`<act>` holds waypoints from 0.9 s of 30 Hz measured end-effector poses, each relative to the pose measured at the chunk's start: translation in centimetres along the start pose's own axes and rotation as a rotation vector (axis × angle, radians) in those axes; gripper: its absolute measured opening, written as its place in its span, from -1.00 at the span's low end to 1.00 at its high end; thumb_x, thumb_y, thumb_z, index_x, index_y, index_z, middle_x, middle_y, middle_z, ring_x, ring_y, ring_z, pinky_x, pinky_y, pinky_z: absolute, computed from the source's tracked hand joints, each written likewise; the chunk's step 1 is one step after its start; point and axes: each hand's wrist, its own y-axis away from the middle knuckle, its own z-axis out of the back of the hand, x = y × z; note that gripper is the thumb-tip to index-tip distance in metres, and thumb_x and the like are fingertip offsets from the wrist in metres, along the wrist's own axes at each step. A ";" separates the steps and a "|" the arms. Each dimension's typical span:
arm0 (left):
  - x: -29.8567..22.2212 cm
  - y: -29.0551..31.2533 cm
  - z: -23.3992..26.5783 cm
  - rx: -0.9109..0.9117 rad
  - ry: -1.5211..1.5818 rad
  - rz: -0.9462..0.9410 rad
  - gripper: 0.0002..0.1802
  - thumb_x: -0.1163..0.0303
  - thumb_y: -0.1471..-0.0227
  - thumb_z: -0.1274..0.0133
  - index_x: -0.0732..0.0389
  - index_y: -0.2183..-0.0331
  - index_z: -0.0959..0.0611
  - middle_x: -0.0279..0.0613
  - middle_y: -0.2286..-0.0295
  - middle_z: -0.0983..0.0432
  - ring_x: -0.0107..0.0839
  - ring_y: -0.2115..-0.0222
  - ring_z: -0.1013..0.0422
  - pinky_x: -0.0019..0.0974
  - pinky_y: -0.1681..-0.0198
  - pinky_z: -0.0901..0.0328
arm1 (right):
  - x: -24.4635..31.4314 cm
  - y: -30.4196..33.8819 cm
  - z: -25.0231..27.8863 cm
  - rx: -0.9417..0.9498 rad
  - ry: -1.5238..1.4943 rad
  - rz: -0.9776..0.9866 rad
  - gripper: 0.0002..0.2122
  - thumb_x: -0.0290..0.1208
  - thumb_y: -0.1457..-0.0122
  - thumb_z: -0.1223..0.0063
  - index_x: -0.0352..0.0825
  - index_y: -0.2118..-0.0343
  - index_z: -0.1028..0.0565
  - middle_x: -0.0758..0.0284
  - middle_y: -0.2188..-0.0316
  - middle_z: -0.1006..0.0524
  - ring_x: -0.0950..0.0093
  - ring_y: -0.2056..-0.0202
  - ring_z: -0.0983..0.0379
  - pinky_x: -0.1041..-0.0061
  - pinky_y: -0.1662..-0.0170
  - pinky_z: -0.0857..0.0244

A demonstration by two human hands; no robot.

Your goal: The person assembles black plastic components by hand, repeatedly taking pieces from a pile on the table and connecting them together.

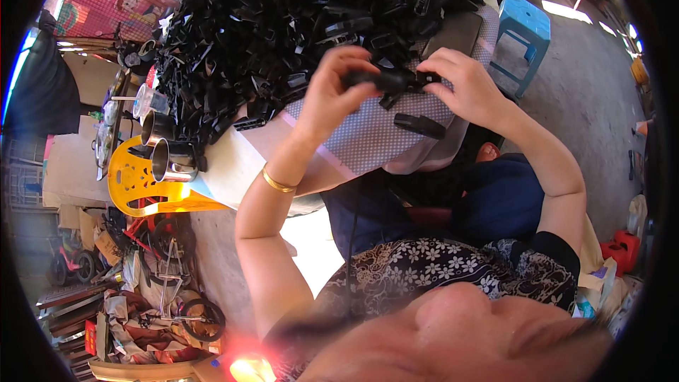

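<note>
The left grip pinched a black part, best held steady beside the small piece the right grip pinched.

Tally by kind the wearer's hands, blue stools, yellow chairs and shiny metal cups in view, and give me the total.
Left hand and right hand: 2
Blue stool: 1
Yellow chair: 1
Shiny metal cups: 2
Total: 6
The heaped black parts are too tangled to count.
</note>
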 end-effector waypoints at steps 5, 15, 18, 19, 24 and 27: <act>-0.2 1.3 -3.3 0.010 -0.674 -0.063 -0.78 0.58 0.17 -0.21 0.27 0.35 -0.62 -0.17 0.39 -0.56 -0.36 0.39 -0.48 -0.35 0.31 -0.35 | 0.7 0.5 0.5 0.100 -0.206 0.002 -0.72 -0.48 0.09 -0.23 -0.36 0.25 -0.55 0.24 0.38 -0.51 0.25 0.32 -0.44 0.37 0.24 -0.33; 0.5 2.8 -4.8 0.050 -0.743 -0.283 -0.76 0.49 0.20 -0.25 0.27 0.37 -0.61 -0.14 0.46 -0.51 -0.21 0.44 -0.43 -0.27 0.38 -0.34 | 0.9 0.8 1.2 0.218 -0.124 0.092 -0.73 -0.53 0.20 -0.27 -0.42 0.35 -0.56 0.21 0.38 -0.51 0.23 0.31 -0.44 0.37 0.25 -0.33; 0.8 2.6 -4.6 0.005 -0.831 -0.349 -0.75 0.46 0.19 -0.27 0.29 0.38 -0.60 -0.12 0.48 -0.48 -0.23 0.49 -0.42 -0.30 0.43 -0.33 | 1.2 0.7 1.4 0.250 -0.100 0.110 -0.75 -0.52 0.21 -0.27 -0.42 0.37 -0.55 0.22 0.39 -0.51 0.23 0.32 -0.44 0.36 0.27 -0.33; 0.8 2.6 -4.5 0.005 -0.830 -0.348 -0.75 0.46 0.19 -0.27 0.29 0.38 -0.60 -0.12 0.48 -0.48 -0.23 0.49 -0.42 -0.30 0.43 -0.33 | 1.4 0.7 1.5 0.251 -0.073 0.126 -0.76 -0.51 0.21 -0.27 -0.42 0.39 -0.55 0.22 0.40 -0.50 0.23 0.33 -0.44 0.35 0.29 -0.33; 0.6 2.8 -4.2 0.002 -0.816 -0.186 -0.76 0.44 0.22 -0.29 0.32 0.47 -0.59 -0.12 0.51 -0.43 -0.26 0.52 -0.41 -0.30 0.44 -0.32 | 1.5 1.2 2.1 0.280 0.013 0.116 -0.77 -0.50 0.23 -0.26 -0.41 0.43 -0.54 0.24 0.44 -0.49 0.24 0.37 -0.44 0.34 0.33 -0.31; 0.4 2.5 -4.2 0.017 -0.811 -0.211 -0.77 0.44 0.23 -0.30 0.34 0.51 -0.59 -0.13 0.51 -0.43 -0.28 0.54 -0.40 -0.31 0.45 -0.31 | 0.8 1.2 1.5 0.239 -0.040 0.146 -0.77 -0.50 0.24 -0.27 -0.41 0.44 -0.54 0.25 0.46 -0.49 0.23 0.40 -0.43 0.34 0.34 -0.30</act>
